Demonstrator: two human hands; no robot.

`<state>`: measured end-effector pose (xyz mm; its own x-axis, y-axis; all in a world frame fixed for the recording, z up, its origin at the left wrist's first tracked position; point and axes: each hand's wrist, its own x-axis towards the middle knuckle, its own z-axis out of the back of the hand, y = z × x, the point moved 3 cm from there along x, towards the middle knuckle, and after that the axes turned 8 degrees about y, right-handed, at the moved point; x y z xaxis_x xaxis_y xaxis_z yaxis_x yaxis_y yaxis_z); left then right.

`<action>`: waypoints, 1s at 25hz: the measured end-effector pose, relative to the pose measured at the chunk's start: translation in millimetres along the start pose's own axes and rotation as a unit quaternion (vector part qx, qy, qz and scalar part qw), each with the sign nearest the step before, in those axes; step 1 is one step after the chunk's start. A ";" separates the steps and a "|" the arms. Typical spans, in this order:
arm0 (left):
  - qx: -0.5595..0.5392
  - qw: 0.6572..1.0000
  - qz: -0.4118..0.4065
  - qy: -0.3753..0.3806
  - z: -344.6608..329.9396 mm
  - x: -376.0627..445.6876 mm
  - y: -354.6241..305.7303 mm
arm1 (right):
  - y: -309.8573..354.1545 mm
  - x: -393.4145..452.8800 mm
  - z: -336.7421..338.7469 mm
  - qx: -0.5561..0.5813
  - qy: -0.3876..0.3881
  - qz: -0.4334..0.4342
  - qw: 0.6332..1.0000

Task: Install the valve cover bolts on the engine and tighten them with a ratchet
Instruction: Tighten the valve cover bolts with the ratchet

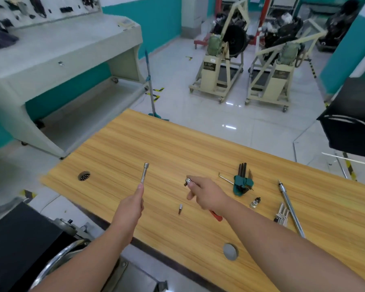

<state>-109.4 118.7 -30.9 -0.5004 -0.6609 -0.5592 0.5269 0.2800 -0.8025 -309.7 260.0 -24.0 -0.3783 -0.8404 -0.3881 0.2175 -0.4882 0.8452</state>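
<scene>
Left hand (pixel 133 202) grips extension bar (pixel 144 172), socket end up-away

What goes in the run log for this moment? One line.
left hand holds extension bar | right hand holds ratchet | over table

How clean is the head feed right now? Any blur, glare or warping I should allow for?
Head view: left hand with its extension bar and right hand on the ratchet read fairly sharp; the upper-left pegboard is smeared; ceiling-light glare streaks the floor tiles; wide-angle distortion bends the table edge.
</scene>
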 end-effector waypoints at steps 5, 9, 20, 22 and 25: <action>0.027 0.995 -0.069 -0.073 71.0 -32.8 -11.6 | 121.1 -0.1 -35.4 0.201 0.048 0.085 0.975; 0.038 0.984 -0.121 -0.123 149.3 -73.4 -3.3 | 202.3 -3.2 -92.2 0.272 0.125 0.113 0.948; 0.068 0.943 -0.182 -0.269 336.8 -206.3 82.8 | 351.3 -52.4 -316.0 0.008 0.220 0.323 0.920; 0.046 0.941 -0.181 -0.283 353.1 -225.4 102.4 | 359.8 -63.0 -344.7 -0.053 0.249 0.349 0.902; 0.019 0.934 -0.157 -0.320 367.4 -253.8 125.3 | 371.9 -75.0 -376.0 -0.107 0.264 0.382 0.879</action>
<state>336.1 65.7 86.9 -0.1279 -0.9906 -0.0483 0.4532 -0.0151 -0.8913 137.9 53.0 181.2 0.4105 -0.9066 0.0975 0.4126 0.2800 0.8668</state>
